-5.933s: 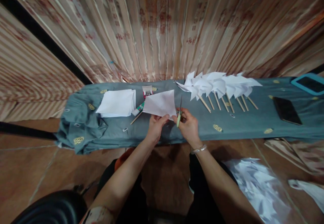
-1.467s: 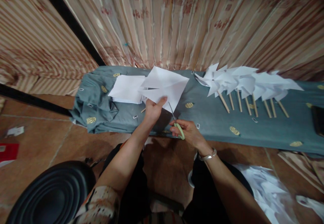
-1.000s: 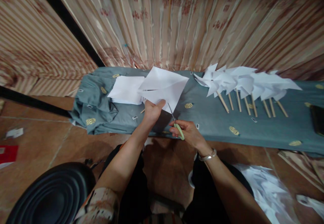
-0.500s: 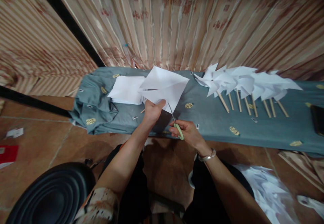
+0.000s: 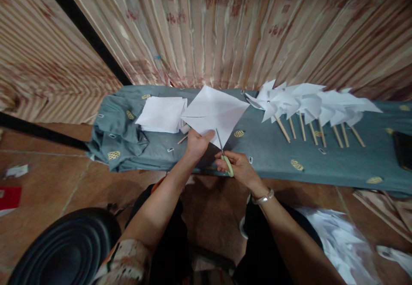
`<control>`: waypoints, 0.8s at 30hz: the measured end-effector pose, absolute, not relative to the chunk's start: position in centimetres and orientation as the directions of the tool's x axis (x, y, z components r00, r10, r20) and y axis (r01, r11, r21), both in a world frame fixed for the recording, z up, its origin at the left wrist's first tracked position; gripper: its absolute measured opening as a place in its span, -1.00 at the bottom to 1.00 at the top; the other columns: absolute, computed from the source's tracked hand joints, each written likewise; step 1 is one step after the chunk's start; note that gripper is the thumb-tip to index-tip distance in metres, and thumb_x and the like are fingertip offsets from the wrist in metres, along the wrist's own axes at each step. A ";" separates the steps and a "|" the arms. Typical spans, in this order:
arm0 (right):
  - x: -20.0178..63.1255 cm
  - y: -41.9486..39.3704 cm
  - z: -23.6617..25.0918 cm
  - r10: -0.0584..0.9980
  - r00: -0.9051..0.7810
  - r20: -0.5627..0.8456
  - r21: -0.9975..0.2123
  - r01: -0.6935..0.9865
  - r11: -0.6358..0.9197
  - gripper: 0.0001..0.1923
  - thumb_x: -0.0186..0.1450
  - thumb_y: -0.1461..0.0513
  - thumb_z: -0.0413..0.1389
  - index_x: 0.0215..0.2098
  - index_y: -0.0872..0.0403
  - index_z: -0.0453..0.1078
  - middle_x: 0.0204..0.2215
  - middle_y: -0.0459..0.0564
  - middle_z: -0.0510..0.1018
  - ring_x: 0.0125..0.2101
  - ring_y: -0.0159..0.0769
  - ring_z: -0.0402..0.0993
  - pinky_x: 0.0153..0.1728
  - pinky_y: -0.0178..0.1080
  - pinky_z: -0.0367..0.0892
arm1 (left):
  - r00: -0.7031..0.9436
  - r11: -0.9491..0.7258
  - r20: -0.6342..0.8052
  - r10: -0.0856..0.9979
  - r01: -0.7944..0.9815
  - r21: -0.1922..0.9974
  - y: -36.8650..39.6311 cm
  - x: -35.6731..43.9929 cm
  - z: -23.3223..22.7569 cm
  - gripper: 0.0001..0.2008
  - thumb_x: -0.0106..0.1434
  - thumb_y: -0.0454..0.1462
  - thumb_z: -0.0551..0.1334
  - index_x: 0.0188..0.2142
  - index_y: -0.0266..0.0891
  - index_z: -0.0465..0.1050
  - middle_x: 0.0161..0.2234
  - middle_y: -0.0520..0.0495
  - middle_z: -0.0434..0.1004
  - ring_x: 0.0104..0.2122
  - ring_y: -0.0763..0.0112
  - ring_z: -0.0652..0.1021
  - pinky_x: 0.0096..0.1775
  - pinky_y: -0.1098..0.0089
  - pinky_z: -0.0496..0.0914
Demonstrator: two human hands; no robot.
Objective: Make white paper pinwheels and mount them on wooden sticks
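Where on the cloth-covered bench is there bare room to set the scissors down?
Bare cloth lies along the near edge, between the right hand and the dark phone, below the pinwheels. It is crowded at the paper stack and beneath the sheet held by the left hand.

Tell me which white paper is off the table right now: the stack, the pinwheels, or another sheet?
The creased square sheet, pinched at its near edge by the left hand. The paper stack and the pinwheels lie on the cloth.
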State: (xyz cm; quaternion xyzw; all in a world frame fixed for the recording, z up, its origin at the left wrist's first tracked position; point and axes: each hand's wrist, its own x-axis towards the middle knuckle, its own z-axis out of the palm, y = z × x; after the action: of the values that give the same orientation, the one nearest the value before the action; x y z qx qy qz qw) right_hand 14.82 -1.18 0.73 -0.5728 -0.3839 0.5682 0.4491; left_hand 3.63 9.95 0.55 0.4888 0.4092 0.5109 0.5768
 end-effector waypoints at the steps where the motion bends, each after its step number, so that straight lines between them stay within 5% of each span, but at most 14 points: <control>1: 14.8 -1.2 0.7 0.948 0.059 -0.312 -0.949 -0.074 -0.307 -0.55 -0.03 -0.04 0.35 -0.33 0.10 0.48 -0.61 -0.16 0.48 -0.58 -0.45 0.36 -0.54 -0.37 0.25 | 0.144 0.004 0.023 0.989 -0.188 0.982 9.9 3.6 0.5 -0.74 -0.13 -0.26 0.35 -0.37 -0.27 0.50 -0.35 -0.08 0.61 -0.35 0.30 0.54 -0.19 0.29 0.44; 24: 14.8 -1.0 0.8 0.936 0.102 -0.336 -0.938 -0.125 -0.323 -0.55 -0.09 -0.03 0.38 -0.38 0.10 0.48 -0.64 -0.15 0.52 -0.60 -0.45 0.39 -0.53 -0.37 0.27 | 0.190 0.041 -0.003 0.982 -0.196 0.980 9.1 3.6 1.0 -0.77 -0.13 -0.29 0.36 -0.40 -0.20 0.47 -0.37 -0.02 0.59 -0.36 0.31 0.55 -0.18 0.29 0.42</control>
State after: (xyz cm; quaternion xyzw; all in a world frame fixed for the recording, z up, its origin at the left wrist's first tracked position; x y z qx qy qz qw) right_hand 14.76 -1.05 0.77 -0.5789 -0.3502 0.5714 0.4645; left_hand 3.61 9.09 1.04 0.4868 0.4035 0.4923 0.5982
